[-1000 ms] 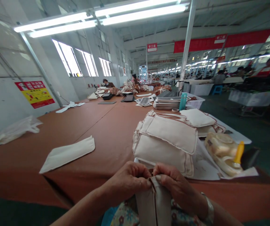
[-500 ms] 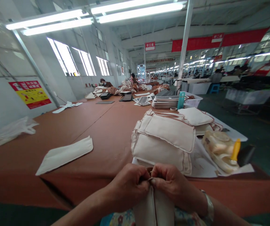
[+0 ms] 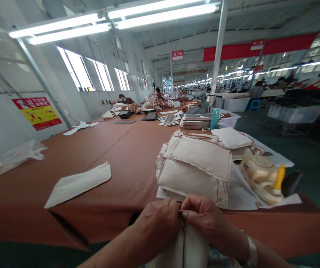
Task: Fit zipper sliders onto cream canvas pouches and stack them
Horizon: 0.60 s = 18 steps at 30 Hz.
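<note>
The left hand [image 3: 160, 220], curled tight, fingertips hidden, is gripping the dark-seamed cream fabric piece [image 3: 195, 245]; the right hand [image 3: 208, 219] is pinching its top just before the front edge of the brown-covered table [image 3: 132, 160]. Keeping both sides flush is looking key. Left, a flat cream panel [image 3: 79, 184] is lying near that edge, elbow room running to the brown-trimmed cream stack [image 3: 193, 175].
</note>
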Motion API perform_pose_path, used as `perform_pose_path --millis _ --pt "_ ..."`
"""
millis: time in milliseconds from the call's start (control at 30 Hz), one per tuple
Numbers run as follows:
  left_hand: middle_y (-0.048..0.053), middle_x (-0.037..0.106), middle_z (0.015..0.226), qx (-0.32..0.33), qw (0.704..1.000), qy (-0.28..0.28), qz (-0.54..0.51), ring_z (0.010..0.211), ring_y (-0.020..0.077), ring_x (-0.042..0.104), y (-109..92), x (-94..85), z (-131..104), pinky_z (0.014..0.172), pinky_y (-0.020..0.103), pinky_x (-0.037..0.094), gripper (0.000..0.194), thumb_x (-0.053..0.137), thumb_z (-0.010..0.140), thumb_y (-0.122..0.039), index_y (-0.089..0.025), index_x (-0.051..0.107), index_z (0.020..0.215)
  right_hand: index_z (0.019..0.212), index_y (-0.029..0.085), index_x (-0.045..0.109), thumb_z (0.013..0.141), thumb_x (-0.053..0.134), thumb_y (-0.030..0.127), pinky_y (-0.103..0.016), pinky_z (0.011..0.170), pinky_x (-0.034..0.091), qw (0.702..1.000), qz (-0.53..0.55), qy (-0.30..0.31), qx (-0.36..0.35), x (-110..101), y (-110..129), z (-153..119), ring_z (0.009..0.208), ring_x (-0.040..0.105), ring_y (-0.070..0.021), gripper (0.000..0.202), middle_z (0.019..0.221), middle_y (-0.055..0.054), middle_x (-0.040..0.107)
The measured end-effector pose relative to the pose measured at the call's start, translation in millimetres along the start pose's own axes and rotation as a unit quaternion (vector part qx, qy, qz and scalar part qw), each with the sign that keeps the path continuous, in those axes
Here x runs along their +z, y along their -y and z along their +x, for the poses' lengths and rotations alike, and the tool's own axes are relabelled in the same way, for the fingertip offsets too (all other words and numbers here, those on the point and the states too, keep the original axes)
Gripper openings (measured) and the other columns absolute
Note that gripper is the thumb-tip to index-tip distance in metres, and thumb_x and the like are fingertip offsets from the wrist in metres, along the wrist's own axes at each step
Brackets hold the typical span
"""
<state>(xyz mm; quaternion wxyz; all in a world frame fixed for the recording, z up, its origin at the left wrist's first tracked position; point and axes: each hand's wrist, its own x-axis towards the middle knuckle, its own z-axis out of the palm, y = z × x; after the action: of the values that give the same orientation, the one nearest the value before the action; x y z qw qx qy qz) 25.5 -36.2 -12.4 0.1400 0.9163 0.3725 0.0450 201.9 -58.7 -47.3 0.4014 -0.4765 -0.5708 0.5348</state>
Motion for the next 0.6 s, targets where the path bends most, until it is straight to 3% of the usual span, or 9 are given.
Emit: perform_pose_path --millis 100,233,300,400,600 --pt "0.005 0.062 0.077 -0.036 0.981 -0.008 -0.191 0.071 0.017 0.054 4.9 -5.4 1.5 0.068 0.026 0.043 0.027 0.036 0.089 -0.014 -0.013 0.063 0.085 0.072 0.013 0.057 0.077 0.06 0.028 -0.023 0.054 0.03 1.0 0.019 0.005 0.009 -2.0 0.3 -2.9 0.058 0.038 -0.0109 0.017 0.063 0.002 0.051" --pt "0.0 0.05 0.069 -0.076 0.88 0.042 -0.467 0.061 0.0119 0.039 9.0 -10.5 0.1 0.055 0.022 0.034 0.029 0.04 0.09 -0.029 -0.011 0.061 0.081 0.075 0.012 0.057 0.077 0.062 0.031 -0.023 0.054 0.03 0.998 0.056 0.023 0.003 -3.7 3.6 -7.1 0.059 0.038 -0.0107 0.02 0.064 0.002 0.051" --pt "-0.002 0.044 0.065 -0.095 0.851 0.061 -0.512 0.057 0.0104 0.032 9.2 -9.9 -0.3 0.051 0.022 0.027 0.029 0.049 0.087 -0.038 -0.011 0.059 0.078 0.074 0.012 0.058 0.077 0.061 0.03 -0.023 0.054 0.031 0.998 0.053 0.016 0.009 -3.0 4.2 -8.2 0.059 0.038 -0.0107 0.019 0.064 0.001 0.052" --pt "-0.004 0.04 0.062 -0.13 0.838 0.063 -0.526 0.056 0.0089 0.027 8.3 -4.9 1.0 0.049 0.023 0.021 0.025 0.065 0.076 -0.035 -0.013 0.055 0.072 0.075 0.012 0.059 0.077 0.06 0.025 -0.023 0.056 0.032 0.999 0.044 0.001 0.003 -0.8 2.1 -8.3 0.06 0.041 -0.0111 0.014 0.066 0.001 0.054" --pt "-0.006 0.037 0.056 -0.171 0.795 0.076 -0.578 0.05 0.0066 0.023 6.0 6.3 2.2 0.046 0.023 0.016 0.014 0.063 0.069 -0.022 -0.015 0.051 0.063 0.077 0.013 0.063 0.082 0.058 0.019 -0.024 0.061 0.038 0.998 0.021 -0.008 -0.057 -0.9 -7.3 -11.7 0.066 0.047 -0.0131 0.009 0.069 0.0 0.058"
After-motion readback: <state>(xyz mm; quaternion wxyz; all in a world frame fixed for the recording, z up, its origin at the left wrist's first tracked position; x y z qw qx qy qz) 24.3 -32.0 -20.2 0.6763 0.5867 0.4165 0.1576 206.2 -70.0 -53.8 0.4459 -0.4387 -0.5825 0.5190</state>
